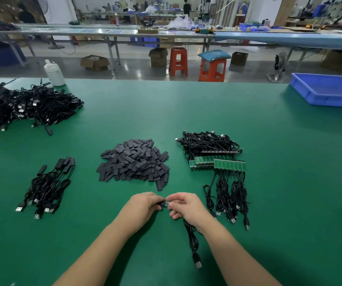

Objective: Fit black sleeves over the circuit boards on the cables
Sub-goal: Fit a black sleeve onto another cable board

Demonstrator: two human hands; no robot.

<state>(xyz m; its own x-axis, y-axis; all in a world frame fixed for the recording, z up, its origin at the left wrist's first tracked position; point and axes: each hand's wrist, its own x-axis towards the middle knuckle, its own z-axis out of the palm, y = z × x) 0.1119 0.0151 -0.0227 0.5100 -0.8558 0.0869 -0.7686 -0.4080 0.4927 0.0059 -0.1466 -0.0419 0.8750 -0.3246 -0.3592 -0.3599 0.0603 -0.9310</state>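
Green matting [248,120] covered the workbench on which the task was carried out, with a workshop of long tables and red stools behind it. At the near centre, a black sleeve [162,203] was pinched between the curled fingers of the left hand [143,205], and a small circuit board [167,203] was pinched by the fingertips of the right hand [186,205]; sleeve and board met end to end between the two hands, the board's green face partly exposed. How far the board had entered the sleeve could not be told. The board's black cable [192,240] was seen trailing from under the right hand toward the viewer, ending in a USB plug [198,264] that lay on the mat. Just beyond the hands, a heap of loose black sleeves [134,163] was piled. To its right, rows of bare green boards [229,164] were laid side by side with their cables [227,197] running toward the bench edge, and a further bundle of cables [207,141] was stacked behind them. To the left of the heap, a small group of sleeved cables [48,186] was laid. At the far left, a large tangle of black cables [21,106] was heaped beside a white bottle [54,73]. At the far right, a blue plastic tray [326,93] was set.
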